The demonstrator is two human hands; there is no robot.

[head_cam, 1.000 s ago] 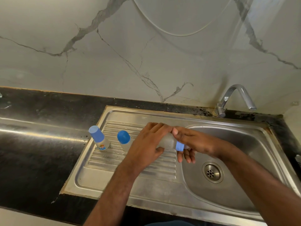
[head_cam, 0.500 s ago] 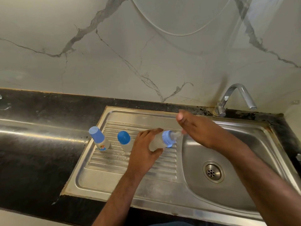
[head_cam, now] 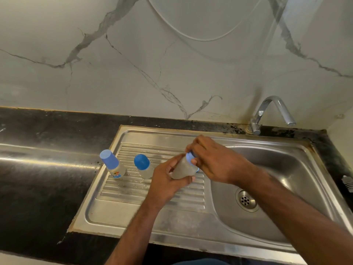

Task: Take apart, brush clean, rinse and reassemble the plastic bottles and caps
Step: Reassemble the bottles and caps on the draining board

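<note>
My left hand (head_cam: 168, 181) grips a cloudy plastic bottle (head_cam: 183, 168) above the drainboard, its neck tilted up to the right. My right hand (head_cam: 214, 161) curls its fingers round the bottle's blue cap ring (head_cam: 190, 156). Two more bottles stand on the left of the drainboard: one with a tall blue cap (head_cam: 111, 163) and a printed label, and one with a rounded blue cap (head_cam: 142, 163), partly hidden behind my left hand.
The steel sink (head_cam: 286, 169) with its drain (head_cam: 247, 200) lies to the right, the ribbed drainboard (head_cam: 133, 190) to the left. A chrome tap (head_cam: 267, 111) stands at the back right. Black stone counter (head_cam: 42, 169) surrounds the sink, with a marble wall behind.
My right hand lifted away from the bottle, then came back down and now grips its blue cap. My left hand has tipped the bottle more upright.
</note>
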